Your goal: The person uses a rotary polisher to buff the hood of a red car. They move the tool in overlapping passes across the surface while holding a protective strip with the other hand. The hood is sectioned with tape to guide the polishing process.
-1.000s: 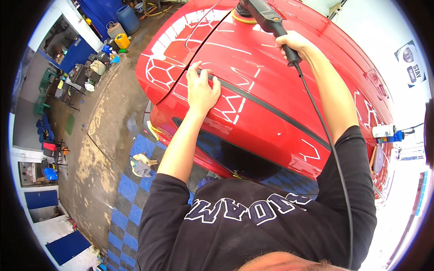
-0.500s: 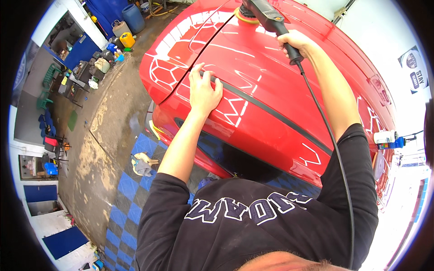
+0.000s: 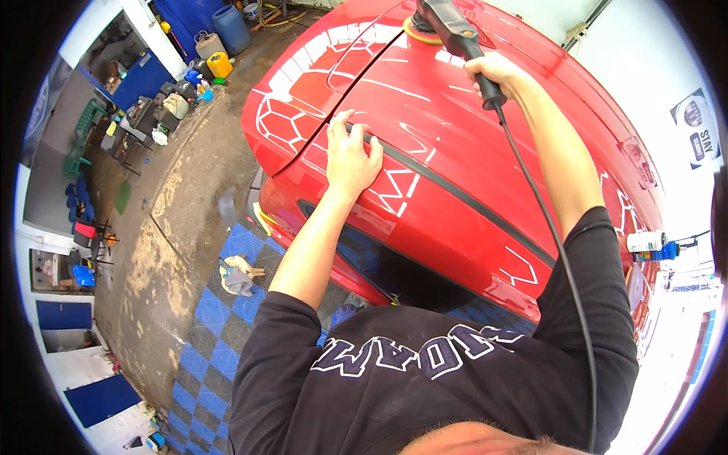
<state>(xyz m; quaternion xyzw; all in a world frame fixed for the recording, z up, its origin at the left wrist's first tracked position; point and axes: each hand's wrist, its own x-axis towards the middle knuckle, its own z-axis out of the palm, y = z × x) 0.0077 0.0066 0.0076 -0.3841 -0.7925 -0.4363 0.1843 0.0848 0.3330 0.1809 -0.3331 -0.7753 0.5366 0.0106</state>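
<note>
My right hand [image 3: 494,73] is wrapped round the rear handle of a black electric polisher [image 3: 453,32]. The polisher's round, yellow-edged pad [image 3: 422,30] lies against the glossy red roof [image 3: 470,163] of a car, beside the dark seam at the far end. From the handle a black power cord [image 3: 540,201] runs down over my right upper arm. My left hand [image 3: 352,161] rests on the roof's near side with its fingers spread, next to a black trim strip [image 3: 447,183]. It holds nothing.
Blue and grey checkered floor tiles [image 3: 220,311] lie left of the car, with a crumpled cloth [image 3: 240,277] on them. Bottles [image 3: 646,241] stand at the right. A yellow canister [image 3: 220,65] and a blue barrel [image 3: 230,30] are at the far left.
The view has shifted slightly, so the car and my left hand appear a little farther right. The polisher stays near the seam, and neither hand has clearly changed its hold.
</note>
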